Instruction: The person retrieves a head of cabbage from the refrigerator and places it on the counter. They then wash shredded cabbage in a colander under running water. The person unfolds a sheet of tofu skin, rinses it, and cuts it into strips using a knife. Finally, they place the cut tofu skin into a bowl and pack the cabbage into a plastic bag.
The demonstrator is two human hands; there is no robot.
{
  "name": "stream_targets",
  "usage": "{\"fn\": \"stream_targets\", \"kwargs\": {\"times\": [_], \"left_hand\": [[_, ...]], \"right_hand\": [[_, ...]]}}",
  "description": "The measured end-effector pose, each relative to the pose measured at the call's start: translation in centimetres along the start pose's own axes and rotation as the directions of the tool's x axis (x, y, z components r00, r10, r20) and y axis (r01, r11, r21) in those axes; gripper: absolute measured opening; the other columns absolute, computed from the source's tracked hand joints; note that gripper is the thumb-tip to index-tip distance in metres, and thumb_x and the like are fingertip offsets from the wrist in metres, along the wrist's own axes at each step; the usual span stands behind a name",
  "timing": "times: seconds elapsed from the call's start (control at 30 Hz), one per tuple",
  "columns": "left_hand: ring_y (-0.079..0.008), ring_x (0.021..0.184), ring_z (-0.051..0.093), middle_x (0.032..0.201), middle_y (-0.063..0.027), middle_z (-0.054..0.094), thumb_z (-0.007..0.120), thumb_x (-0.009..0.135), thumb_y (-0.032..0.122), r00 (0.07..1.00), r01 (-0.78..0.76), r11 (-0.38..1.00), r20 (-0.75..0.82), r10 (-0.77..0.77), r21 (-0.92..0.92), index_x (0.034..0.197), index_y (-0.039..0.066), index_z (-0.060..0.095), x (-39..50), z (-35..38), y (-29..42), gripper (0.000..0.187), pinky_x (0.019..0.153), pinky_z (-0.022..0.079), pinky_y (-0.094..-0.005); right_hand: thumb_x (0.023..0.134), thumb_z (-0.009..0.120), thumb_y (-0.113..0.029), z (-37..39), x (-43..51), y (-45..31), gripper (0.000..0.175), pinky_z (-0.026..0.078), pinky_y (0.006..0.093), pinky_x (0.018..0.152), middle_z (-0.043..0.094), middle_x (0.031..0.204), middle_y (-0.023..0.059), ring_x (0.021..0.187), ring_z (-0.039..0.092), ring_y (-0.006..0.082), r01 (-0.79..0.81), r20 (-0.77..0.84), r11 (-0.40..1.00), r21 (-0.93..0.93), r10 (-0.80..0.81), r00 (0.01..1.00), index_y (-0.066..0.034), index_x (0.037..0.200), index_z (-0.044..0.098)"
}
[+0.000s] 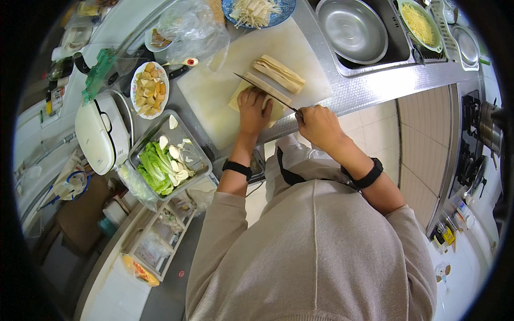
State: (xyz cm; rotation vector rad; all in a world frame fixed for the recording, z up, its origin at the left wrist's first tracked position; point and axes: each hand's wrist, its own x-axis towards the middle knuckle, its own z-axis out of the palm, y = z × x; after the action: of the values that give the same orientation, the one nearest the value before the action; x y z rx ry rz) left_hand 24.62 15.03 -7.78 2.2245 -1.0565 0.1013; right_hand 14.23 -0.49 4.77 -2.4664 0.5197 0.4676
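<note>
My right hand [321, 125] grips the handle of a kitchen knife [267, 92], its blade slanting across a pale stack of what looks like tofu sheets [237, 97]. With fingers bent, my left hand [253, 111] presses on that stack on the near side of the blade. Just beyond the blade lies a narrow strip [270, 87] of the same material. Farther off, a cut, layered piece [279, 74] rests on the white cutting board [209, 108]. Whether the blade has passed fully through the stack cannot be seen.
A blue plate [290, 13] of pale shreds stands behind the board, near a plastic bag [192, 32]. Leftward are a plate of cut chunks [150, 90], a black-handled knife [178, 72] and a metal tray [202, 170] with lettuce. A steel basin [353, 32] sits at the sink.
</note>
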Motion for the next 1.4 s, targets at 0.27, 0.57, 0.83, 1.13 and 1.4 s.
{"fn": "stream_targets", "kwargs": {"times": [0.27, 0.57, 0.83, 1.13, 1.4], "left_hand": [[-0.0306, 0.104, 0.049, 0.103, -0.0103, 0.056, 0.064, 0.074, 0.014, 1.000, -0.010, 1.000, -0.015, 0.011, 0.028, 0.097, 0.005, 0.062, 0.0, -0.1, 0.1, 0.025, 0.094, 0.033, -0.0452], [-0.0339, 0.106, 0.047, 0.108, -0.0129, 0.054, 0.064, 0.078, 0.015, 0.998, -0.068, 0.993, -0.003, 0.069, 0.096, 0.101, 0.003, 0.060, -0.5, -0.1, -0.1, 0.027, 0.091, 0.034, -0.0459], [-0.0355, 0.107, 0.046, 0.107, -0.0141, 0.054, 0.066, 0.075, 0.015, 1.000, -0.009, 0.999, 0.015, 0.008, 0.046, 0.099, 0.001, 0.059, -1.3, -0.7, -0.3, 0.029, 0.094, 0.035, -0.0465], [-0.0355, 0.107, 0.046, 0.107, -0.0140, 0.054, 0.067, 0.073, 0.018, 1.000, 0.017, 0.999, 0.020, -0.018, 0.049, 0.096, 0.001, 0.059, -1.3, -0.9, -0.5, 0.029, 0.094, 0.036, -0.0466], [-0.0342, 0.104, 0.048, 0.104, -0.0130, 0.055, 0.067, 0.073, 0.018, 0.998, 0.003, 0.999, -0.063, -0.001, 0.035, 0.094, 0.002, 0.060, -1.5, -0.4, -0.5, 0.027, 0.091, 0.037, -0.0458]], "right_hand": [[0.082, 0.055, -0.024, 2.9, 1.7, 0.8, 0.027, 0.051, 0.0462, 0.065, 0.061, 0.068, 0.0234, 0.066, 0.062, 0.0396, -0.036, -0.013, 0.999, -0.011, 0.036, 0.999, -0.0007, 0.074, 0.065], [0.085, 0.053, -0.023, 2.2, 1.9, 2.2, 0.022, 0.049, 0.0468, 0.060, 0.061, 0.066, 0.0207, 0.064, 0.061, 0.0388, 0.007, -0.127, 0.999, 0.046, -0.001, 0.992, -0.0057, 0.081, 0.066], [0.080, 0.053, -0.018, 1.5, -1.3, 0.9, 0.018, 0.050, 0.0465, 0.061, 0.061, 0.067, 0.0211, 0.064, 0.061, 0.0388, 0.061, -0.046, 0.998, 0.015, -0.060, 0.997, -0.0031, 0.079, 0.063], [0.078, 0.055, -0.016, 2.0, -2.0, 0.4, 0.015, 0.050, 0.0469, 0.061, 0.060, 0.066, 0.0227, 0.063, 0.060, 0.0402, 0.035, -0.051, 0.999, 0.012, -0.035, 0.998, -0.0029, 0.078, 0.062], [0.077, 0.056, -0.017, 1.5, -0.8, -0.7, 0.018, 0.050, 0.0473, 0.062, 0.060, 0.067, 0.0239, 0.062, 0.060, 0.0416, 0.032, -0.002, 0.999, -0.012, -0.032, 0.999, -0.0008, 0.072, 0.063]]}}
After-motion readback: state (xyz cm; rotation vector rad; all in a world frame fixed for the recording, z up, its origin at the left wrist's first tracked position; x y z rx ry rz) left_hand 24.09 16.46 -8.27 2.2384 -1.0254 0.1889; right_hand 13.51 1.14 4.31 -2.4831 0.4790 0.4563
